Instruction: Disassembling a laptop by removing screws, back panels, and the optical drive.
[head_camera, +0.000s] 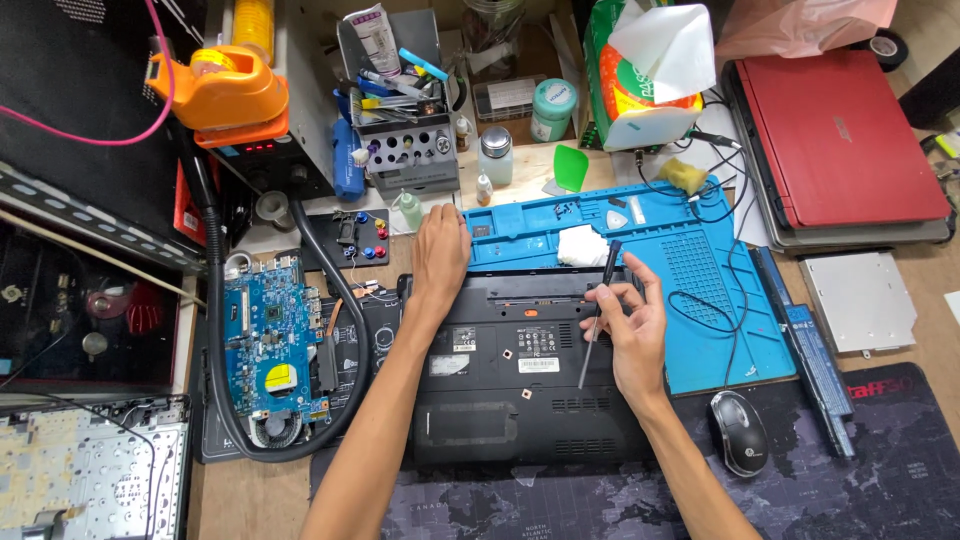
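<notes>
Head view, looking down on the bench (255, 500).

Black laptop base (525, 385) lies underside up at centre, long axis 9-to-3 o'clock, hinge edge toward 12. Both hands sit on its far edge, so the work lies directly below and slightly toward 6 o'clock of them.

Left hand (440, 255): flat, fingers together, pressing the base's far left corner; holds nothing.

Right hand (628, 325): closed around a slim black screwdriver (598, 318). Tool axis runs roughly 12-to-6, tilted a little; handle end toward 12, the other end over the base's right-centre. Whether that end touches the base cannot be told. Right hand is nearer the base's right half, left hand the left corner.

Containers:
- Blue silicone work mat (700, 275), at 1 o'clock from the base and touching its far edge; its top compartments hold small dark parts, probably screws, and a white crumpled wipe (582, 246).
- Grey tool caddy (405, 120) at 11 o'clock, filled with pens, tweezers and drivers.

Also: blue circuit board (270, 335) at 9 o'clock, black mouse (738, 430) at 4, red laptop (835, 140) at 2.
</notes>
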